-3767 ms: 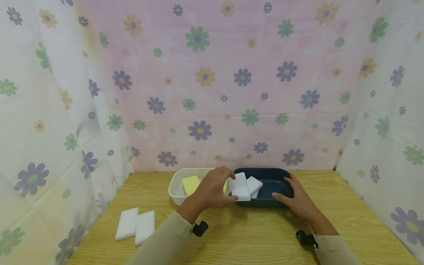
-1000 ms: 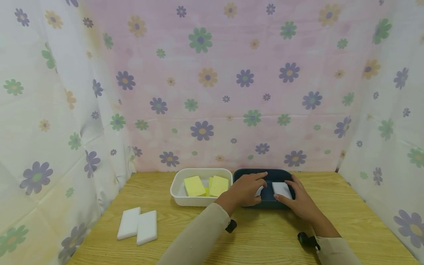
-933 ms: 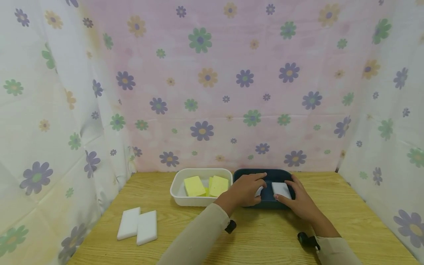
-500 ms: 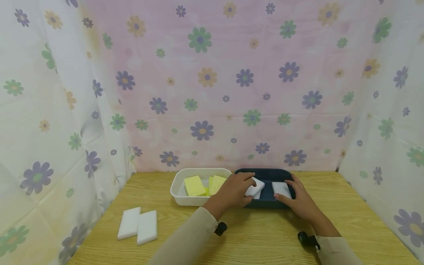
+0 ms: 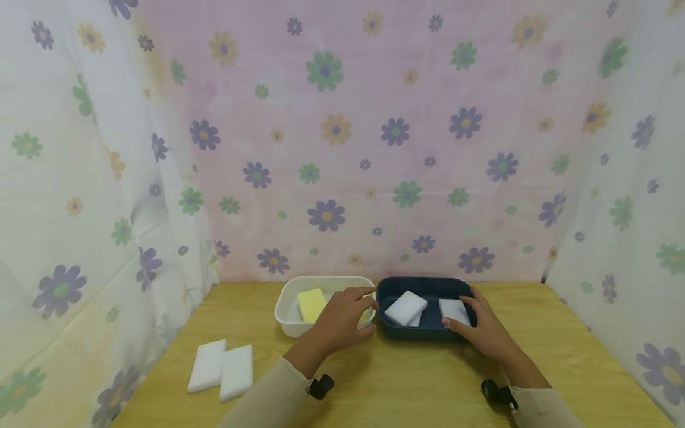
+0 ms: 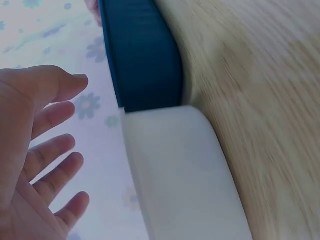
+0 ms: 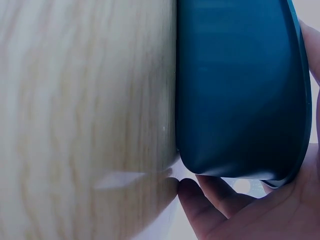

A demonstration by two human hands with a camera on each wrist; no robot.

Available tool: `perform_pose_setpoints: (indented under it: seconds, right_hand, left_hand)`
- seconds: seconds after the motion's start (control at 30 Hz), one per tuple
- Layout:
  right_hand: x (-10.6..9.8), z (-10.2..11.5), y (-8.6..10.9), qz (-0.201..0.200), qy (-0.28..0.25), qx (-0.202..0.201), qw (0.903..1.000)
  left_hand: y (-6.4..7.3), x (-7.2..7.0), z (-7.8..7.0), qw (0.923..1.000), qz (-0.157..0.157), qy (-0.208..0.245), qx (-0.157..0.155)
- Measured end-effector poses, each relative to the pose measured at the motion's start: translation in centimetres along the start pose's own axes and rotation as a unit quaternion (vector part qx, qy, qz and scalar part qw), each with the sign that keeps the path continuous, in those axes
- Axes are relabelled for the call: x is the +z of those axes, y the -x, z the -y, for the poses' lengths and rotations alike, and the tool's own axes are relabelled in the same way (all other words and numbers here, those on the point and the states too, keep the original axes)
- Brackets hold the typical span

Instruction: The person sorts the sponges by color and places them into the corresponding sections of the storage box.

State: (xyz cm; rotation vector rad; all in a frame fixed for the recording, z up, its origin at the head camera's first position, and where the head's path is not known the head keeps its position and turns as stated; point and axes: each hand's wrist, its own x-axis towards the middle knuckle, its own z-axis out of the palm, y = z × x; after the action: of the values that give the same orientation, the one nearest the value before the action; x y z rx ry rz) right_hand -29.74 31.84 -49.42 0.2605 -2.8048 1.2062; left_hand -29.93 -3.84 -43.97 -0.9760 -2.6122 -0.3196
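My left hand [image 5: 342,318] is over the right end of the white container [image 5: 289,328], thumb and fingers apart, holding nothing; the left wrist view shows its relaxed fingers [image 6: 52,150] too. With my right hand [image 5: 484,327] I grip the right end of the dark blue container [image 5: 423,334], thumb over its near rim. Inside it, a white sponge [image 5: 407,308] lies tilted on another, at the left. One more white sponge [image 5: 453,310] lies at the right, by my thumb. A yellow sponge [image 5: 311,304] shows in the white container; my left hand hides most of the others.
Two white sponges [image 5: 207,365] lie side by side on the wooden table [image 5: 407,386] at the front left. The two containers stand end to end near the back edge, in front of a flowered curtain [image 5: 353,148].
My left hand, earlier holding a white sponge over the dark blue container, has let go and moved left over the white one. A white sponge now lies at the right. My right hand stays put.
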Motion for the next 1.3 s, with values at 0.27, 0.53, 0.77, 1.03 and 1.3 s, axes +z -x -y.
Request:
perform_pose_setpoints:
  seconds: [0.27,0.53,0.77,1.03,1.3]
  right_hand:
    - [0.1,0.4,0.1,0.004,-0.003,0.006,1.0]
    - [0.0,0.4,0.0,0.004,0.003,0.002,1.0]
    - [0.0,0.3,0.1,-0.002,0.007,-0.002,1.0]
    - [0.1,0.1,0.1,0.0,0.006,0.001,1.0]
    - [0.0,0.2,0.0,0.005,0.007,0.001,1.0]
  left_hand:
    - [4.2,-1.6,2.1,0.9982,-0.045,0.035,-0.02]
    - [8.6,-3.8,4.4,0.994,-0.042,0.05,-0.088]
    - [12.1,-4.6,6.7,0.9888,-0.037,0.045,-0.138]
    - [15.4,-5.7,8.8,0.983,-0.04,0.045,-0.174]
    - [18.2,-7.3,10.9,0.9736,-0.039,0.061,-0.217]
